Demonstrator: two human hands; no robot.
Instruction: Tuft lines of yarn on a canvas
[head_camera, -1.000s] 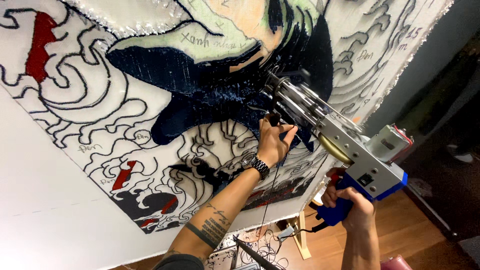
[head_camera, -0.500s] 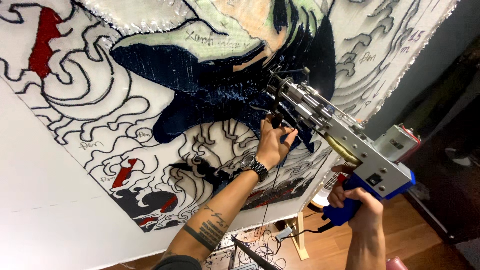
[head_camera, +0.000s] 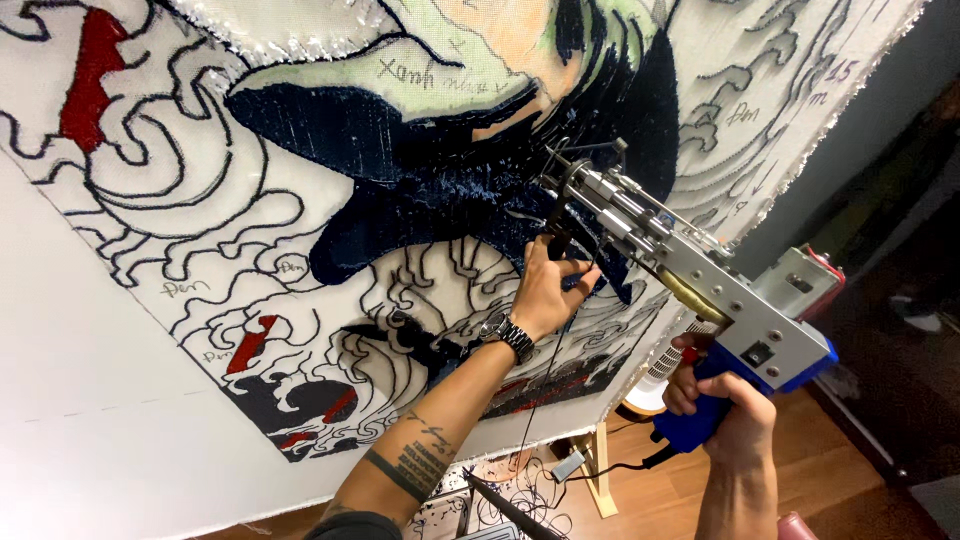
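At the far left a stretched white tufting cloth (head_camera: 90, 370) fills most of the view, drawn with black curling wave outlines and patched with red tufted shapes (head_camera: 92, 85) near the top corner and lower down. Toward the middle, a large dark navy tufted area (head_camera: 420, 190) spreads across the cloth beneath a pale green and peach section (head_camera: 480, 50). Just right of centre the left hand (head_camera: 548, 290), with a dark wristwatch (head_camera: 506, 333) and a tattooed forearm rising from the bottom edge, is raised against the cloth; its fingers are closed around the black front grip of the tufting gun (head_camera: 690, 280), just beside the navy patch. The gun's metal needle end touches the cloth at the edge of the navy area, and its silver body slants down and to the right, away from the fabric. A thin dark yarn strand (head_camera: 535, 400) hangs down from the front of the tool. Further right, the right hand (head_camera: 725, 405) is clamped on the gun's blue rear handle, well apart from the left hand. Below, a wooden floor (head_camera: 640, 495) shows, with a black cable (head_camera: 610, 468) running along it
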